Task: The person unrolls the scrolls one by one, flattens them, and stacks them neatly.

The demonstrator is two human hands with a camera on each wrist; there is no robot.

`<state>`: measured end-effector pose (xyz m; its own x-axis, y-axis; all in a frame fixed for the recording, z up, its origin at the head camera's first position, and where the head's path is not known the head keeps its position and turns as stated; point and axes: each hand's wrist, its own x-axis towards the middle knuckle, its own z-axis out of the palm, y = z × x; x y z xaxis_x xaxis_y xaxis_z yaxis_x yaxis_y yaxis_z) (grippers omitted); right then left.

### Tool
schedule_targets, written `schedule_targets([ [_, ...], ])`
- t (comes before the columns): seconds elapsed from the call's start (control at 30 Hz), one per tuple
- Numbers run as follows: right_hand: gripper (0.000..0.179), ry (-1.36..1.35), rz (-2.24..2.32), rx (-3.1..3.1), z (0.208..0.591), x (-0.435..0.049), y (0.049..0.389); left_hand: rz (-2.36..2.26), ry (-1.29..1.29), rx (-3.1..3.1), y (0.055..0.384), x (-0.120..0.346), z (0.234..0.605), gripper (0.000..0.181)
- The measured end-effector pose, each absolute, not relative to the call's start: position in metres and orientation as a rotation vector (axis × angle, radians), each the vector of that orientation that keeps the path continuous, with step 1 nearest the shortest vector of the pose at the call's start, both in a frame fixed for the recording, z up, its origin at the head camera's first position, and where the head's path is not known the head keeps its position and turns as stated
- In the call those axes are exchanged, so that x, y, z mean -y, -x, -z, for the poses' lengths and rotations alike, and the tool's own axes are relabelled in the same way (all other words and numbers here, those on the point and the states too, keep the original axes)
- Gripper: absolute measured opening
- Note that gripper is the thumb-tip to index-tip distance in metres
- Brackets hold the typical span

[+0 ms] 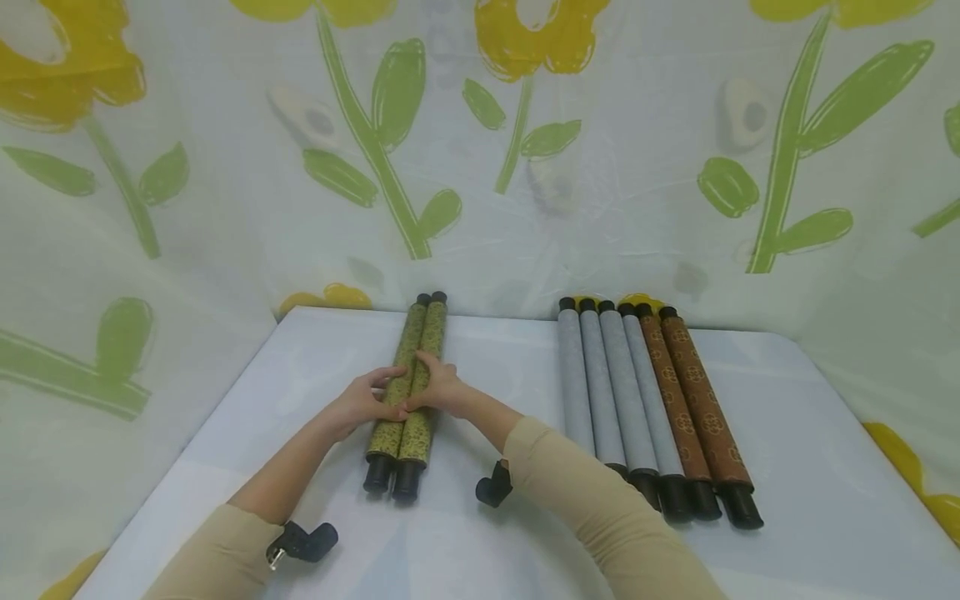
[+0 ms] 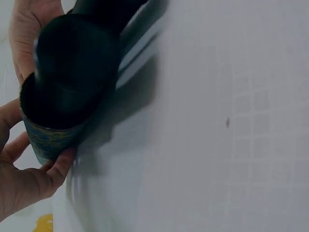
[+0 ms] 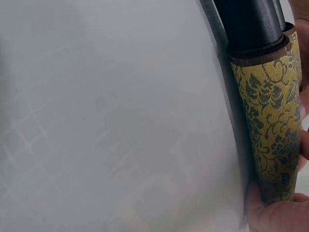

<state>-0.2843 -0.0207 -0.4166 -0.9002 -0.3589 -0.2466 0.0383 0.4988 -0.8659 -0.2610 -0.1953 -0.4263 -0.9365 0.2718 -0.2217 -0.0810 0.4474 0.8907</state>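
Two rolled scrolls in yellow-green patterned brocade lie side by side at the table's left-centre, black knobs at both ends. My left hand [image 1: 360,407] grips the left yellow scroll [image 1: 387,437] from its outer side, fingers over it and thumb toward the middle. My right hand [image 1: 444,388] holds the right yellow scroll [image 1: 416,437] from the other side, its thumb near the left thumb. In the right wrist view, dark floral figures show on the brocade [image 3: 270,116] below a black knob [image 3: 251,24]. The left wrist view shows a dark scroll end [image 2: 77,63] up close.
On the right of the white table [image 1: 495,350] lies a row of several grey scrolls [image 1: 592,375] and two brown patterned scrolls [image 1: 701,400], knobs toward me. A flower-printed cloth [image 1: 637,167] hangs behind the table. Black devices [image 1: 303,542] are strapped at both wrists.
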Motion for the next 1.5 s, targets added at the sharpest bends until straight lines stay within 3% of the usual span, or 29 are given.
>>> schedule_targets([
  [0.53, 0.091, 0.245, 1.247, -2.494, 0.418, 0.026, 0.282, -1.495, -0.123, -2.412, 0.260, 0.197, 0.426, 0.079],
  [0.97, 0.072, 0.171, 1.247, -2.459, 0.413, 0.010, 0.290, -1.447, 0.079, -2.555, 0.263, 0.179, 0.425, 0.069],
  [1.17, 0.064, 0.187, 1.271, -2.480, 0.412, 0.008, 0.287, -1.394, 0.031, -2.595, 0.266, 0.178, 0.424, 0.059],
  [1.5, 0.072, 0.257, 1.267, -2.540, 0.426, 0.014, 0.283, -1.442, 0.013, -2.607, 0.256, 0.196, 0.432, 0.059],
])
